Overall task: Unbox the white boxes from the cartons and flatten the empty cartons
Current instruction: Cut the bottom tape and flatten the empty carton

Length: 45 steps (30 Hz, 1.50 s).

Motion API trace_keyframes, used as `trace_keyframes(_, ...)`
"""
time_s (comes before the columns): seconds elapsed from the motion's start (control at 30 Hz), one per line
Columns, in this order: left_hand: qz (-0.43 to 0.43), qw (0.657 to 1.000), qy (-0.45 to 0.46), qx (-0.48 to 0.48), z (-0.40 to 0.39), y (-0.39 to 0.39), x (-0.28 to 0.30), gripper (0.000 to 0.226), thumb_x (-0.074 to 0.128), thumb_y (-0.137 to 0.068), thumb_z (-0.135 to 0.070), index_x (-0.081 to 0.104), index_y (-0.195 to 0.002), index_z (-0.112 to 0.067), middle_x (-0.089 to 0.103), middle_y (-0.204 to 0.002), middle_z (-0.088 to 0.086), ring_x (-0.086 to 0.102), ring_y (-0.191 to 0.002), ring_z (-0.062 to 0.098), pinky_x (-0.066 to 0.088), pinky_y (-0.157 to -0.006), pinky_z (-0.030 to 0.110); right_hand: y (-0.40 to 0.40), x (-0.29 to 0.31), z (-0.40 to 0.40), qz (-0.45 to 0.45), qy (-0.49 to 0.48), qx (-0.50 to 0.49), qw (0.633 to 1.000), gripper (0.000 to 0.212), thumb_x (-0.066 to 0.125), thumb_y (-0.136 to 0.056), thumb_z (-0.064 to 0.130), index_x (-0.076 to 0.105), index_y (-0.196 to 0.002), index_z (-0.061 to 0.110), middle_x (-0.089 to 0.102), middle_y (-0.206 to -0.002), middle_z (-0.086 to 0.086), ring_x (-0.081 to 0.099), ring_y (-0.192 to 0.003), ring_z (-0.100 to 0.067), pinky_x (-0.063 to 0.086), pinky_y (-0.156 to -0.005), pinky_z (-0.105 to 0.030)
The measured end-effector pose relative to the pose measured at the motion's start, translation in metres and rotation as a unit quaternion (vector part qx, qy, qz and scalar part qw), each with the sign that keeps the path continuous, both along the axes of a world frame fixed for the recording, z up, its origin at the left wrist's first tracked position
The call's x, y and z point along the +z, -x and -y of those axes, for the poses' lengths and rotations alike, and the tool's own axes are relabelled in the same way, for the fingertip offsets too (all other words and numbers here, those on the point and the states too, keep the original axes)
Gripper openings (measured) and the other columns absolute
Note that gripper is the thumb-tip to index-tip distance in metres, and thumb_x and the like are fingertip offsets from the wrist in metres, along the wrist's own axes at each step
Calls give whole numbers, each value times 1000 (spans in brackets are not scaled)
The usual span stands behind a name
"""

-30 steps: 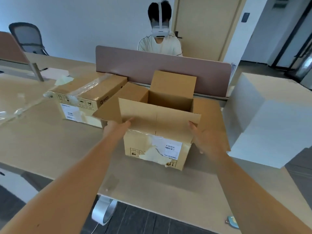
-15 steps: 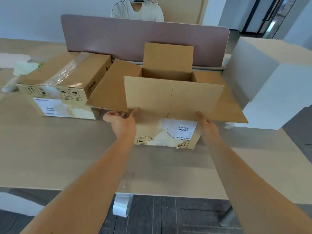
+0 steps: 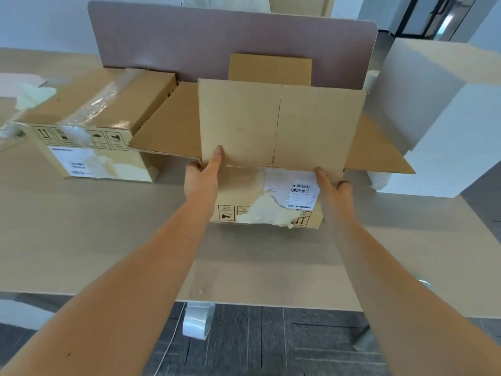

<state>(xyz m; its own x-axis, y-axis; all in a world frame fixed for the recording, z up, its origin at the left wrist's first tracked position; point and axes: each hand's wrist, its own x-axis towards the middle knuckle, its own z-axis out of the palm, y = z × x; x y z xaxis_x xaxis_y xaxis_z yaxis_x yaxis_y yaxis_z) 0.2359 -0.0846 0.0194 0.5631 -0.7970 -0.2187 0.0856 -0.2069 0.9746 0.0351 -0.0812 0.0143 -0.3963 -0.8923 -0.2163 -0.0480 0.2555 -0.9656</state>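
An open brown carton (image 3: 271, 118) stands in the middle of the table, its side flaps spread out and its near flap raised toward me, hiding the inside. My left hand (image 3: 202, 177) grips the carton's near left corner at the base of that flap, one finger lying up along the flap. My right hand (image 3: 332, 191) grips the near right corner, beside a torn shipping label. A second carton (image 3: 108, 104), taped shut, sits to the left. A large white box (image 3: 447, 118) stands at the right.
A mauve partition (image 3: 217, 44) runs just behind the cartons, with a person in a white shirt (image 3: 225, 0) beyond it. The wooden table (image 3: 95, 226) extends toward me. A roll of clear tape (image 3: 196, 321) hangs below its front edge. Crumpled tape lies at far left.
My hands slid down from the near flap's upper edge to the carton's front corners and took hold. My view moved closer and tipped downward.
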Motion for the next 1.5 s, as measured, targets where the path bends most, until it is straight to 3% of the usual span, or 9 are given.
trace_keyframes(0.23,134,991,16,4,-2,-6,67,61,61,-80,-54,50,-118,-8,54,-121,10,50,-114,28,41,-99,44,0,63,9,-127,79,-7,989,44,65,-81,28,48,-113,3,52,-115,-11,55,-100,-27,48,-79,-37)
trace_keyframes(0.4,143,988,51,-9,-4,-15,115,64,71,-79,-37,43,-130,-9,53,-129,7,50,-118,26,43,-100,42,0,111,10,-170,143,21,975,38,65,-81,15,46,-113,9,51,-94,2,49,-91,-17,36,-72,-27)
trace_keyframes(0.57,107,989,79,-62,-3,-28,142,53,75,-77,-25,45,-118,-9,53,-101,3,52,-87,16,43,-61,24,1,137,18,-207,155,62,964,34,68,-76,18,54,-104,5,63,-100,-3,57,-86,-19,39,-61,-26)
trace_keyframes(0.7,113,976,56,-180,4,-40,151,61,79,-70,-23,50,-119,-2,63,-100,7,60,-94,23,51,-82,35,1,158,18,-242,137,146,949,21,70,-78,21,54,-91,15,58,-82,3,53,-68,-9,39,-59,-27)
trace_keyframes(0.83,97,958,78,-259,-9,-43,145,87,85,-57,-33,43,-131,-11,57,-121,4,56,-110,22,45,-96,37,-2,158,15,-231,132,206,942,49,76,-70,34,57,-110,13,67,-93,-4,62,-81,-9,49,-78,-31)
trace_keyframes(0.93,76,956,102,-264,-19,-45,126,62,81,-65,-13,50,-119,-9,63,-114,6,60,-106,22,47,-93,34,2,147,6,-202,168,178,948,74,83,-63,31,46,-125,14,56,-115,1,54,-105,-17,42,-83,-30)
trace_keyframes(1.27,-5,974,158,-165,-9,-33,80,54,69,-76,1,44,-119,-19,57,-99,-9,55,-94,9,50,-77,20,11,100,5,-50,148,146,977,84,85,-55,18,44,-129,12,60,-112,2,58,-101,-15,52,-84,-35)
trace_keyframes(1.37,1,981,134,-140,6,-32,68,56,71,-77,-6,44,-125,-14,56,-106,-4,52,-105,15,43,-88,28,12,85,21,-66,141,142,978,71,78,-68,8,41,-129,10,56,-100,6,56,-89,-11,48,-70,-24)
trace_keyframes(1.5,-1,988,95,-124,19,-31,44,60,70,-79,-8,40,-131,-8,53,-112,-1,51,-104,14,41,-88,27,10,60,44,-72,88,143,983,54,76,-72,13,45,-116,4,59,-108,-10,58,-98,-27,50,-77,-38)
